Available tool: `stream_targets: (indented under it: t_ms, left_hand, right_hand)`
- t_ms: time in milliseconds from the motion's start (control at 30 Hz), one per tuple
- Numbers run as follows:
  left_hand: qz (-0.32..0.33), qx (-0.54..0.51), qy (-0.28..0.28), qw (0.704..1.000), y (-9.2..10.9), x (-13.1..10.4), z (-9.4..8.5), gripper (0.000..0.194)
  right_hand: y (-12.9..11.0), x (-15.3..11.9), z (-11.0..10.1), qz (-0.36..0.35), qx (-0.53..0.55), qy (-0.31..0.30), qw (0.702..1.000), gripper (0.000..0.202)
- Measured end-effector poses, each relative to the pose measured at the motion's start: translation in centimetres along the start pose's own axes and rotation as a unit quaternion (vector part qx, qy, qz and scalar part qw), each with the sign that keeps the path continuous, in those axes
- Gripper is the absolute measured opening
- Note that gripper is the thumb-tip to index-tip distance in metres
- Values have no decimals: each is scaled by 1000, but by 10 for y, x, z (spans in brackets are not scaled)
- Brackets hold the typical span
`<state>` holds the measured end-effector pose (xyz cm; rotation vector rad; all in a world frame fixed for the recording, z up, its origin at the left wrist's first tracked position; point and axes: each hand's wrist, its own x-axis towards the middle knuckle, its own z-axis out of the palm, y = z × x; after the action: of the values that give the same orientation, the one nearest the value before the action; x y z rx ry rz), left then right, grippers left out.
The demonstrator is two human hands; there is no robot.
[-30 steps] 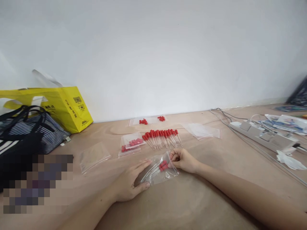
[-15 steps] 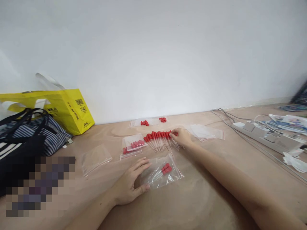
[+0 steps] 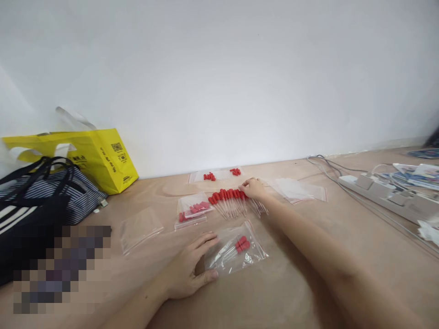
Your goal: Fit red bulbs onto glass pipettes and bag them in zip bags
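Observation:
A row of glass droppers with red rubber bulbs lies side by side in the middle of the table. At its right end, the bent fingers of my right hand are closed over a dropper bulb; the fingertips are partly hidden. Several glass tubes stick out below that hand. My left hand rests on the table, thumb and fingers apart, at the left edge of a clear zip bag. Droppers with red bulbs lie inside this bag. Left of the row, overlapping bags hold more red-bulbed droppers.
Flat clear bags lie at left and right. Near the wall is another bag with red bulbs. A yellow bag and striped bag stand left. A power strip with cables lies right.
My right hand has shifted slightly left along the dropper row. My left hand stays by the bag, and the whole view has moved a little.

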<state>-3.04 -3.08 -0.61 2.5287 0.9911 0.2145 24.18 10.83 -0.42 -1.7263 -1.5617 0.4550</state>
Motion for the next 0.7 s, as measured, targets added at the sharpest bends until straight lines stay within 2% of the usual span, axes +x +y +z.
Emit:
stream_targets:
  t_ms: [167,333,400,533,700]
  left_hand:
    - [-1,4,4,1000,5,-1,-4,58]
    - [16,4,2,1000,3,-2,-6,53]
    - [17,5,3,1000,2,-2,-5,52]
    - [5,16,9,1000,5,0,-5,53]
    - [2,25,0,1000,13,2,-10,52]
  right_hand:
    - [6,-12,-30,3,163,-29,986,26]
    - [26,-57,-56,3,287,4,958,37]
    - [36,-78,-57,19,321,12,947,40]
    - [47,-108,-50,96,419,8,903,39]
    - [39,-126,-40,119,469,-25,875,37]
